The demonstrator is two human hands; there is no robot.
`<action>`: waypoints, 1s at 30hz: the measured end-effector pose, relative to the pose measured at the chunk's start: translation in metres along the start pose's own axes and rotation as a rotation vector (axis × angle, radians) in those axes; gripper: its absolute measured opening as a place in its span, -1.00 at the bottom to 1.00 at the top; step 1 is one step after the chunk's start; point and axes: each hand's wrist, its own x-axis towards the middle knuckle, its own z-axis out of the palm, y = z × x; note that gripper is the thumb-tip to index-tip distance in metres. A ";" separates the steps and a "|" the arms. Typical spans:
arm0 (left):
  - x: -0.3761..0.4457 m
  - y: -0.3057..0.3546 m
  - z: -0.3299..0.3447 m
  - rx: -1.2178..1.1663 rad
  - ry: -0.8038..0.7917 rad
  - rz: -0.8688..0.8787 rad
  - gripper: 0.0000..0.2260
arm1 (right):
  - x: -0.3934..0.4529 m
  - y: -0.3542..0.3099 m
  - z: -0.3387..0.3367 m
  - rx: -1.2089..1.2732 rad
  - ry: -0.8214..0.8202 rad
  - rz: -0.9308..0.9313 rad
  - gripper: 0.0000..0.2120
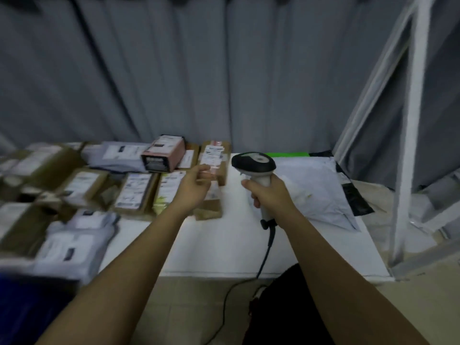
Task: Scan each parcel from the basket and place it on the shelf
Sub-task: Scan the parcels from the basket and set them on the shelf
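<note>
Both bare forearms come up from the bottom edge, so that's the closest stuff to the lens. Right hand (267, 192) is wrapped tight around the grip of a white-and-black corded handheld barcode scanner (254, 163), head aimed left, its dark cable (265, 255) trailing down off the front edge of the white tabletop (224, 245).

Left hand (193, 189) sits just left of the scanner, fingers curled around a small brown cardboard parcel with a white label (216, 160), held up with the label side facing the scanner. Frame's pretty blurry there, so exactly how much of the box the fingers cover is hard to say. Looks like the scan step for this one.

Further left of the scanner there's a whole spread of brown boxes and grey poly mailers (74, 235), plus a pink-and-black carton (163, 153). Right of the scanner lies a big white poly mailer bag (316, 190), and beyond that a white metal shelf frame (408, 135). No basket visible.

Handling guess: the parcel seems light and stiff, easy one-handed. Best held by the long side edges so fingers stay off the barcode. Cardboard shouldn't be slippery.
</note>
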 end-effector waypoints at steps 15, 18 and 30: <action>-0.323 -0.105 -0.317 -0.071 0.650 -0.049 -0.80 | -0.179 -0.047 0.298 -0.389 -0.670 -0.428 -0.71; -0.380 -0.149 -0.356 -0.102 0.797 -0.224 -0.79 | -0.214 -0.060 0.368 -0.356 -0.723 -0.458 -0.71; -0.485 -0.375 -0.377 -0.236 0.876 -0.914 -0.59 | -0.304 0.038 0.517 -0.555 -1.146 -0.300 -0.80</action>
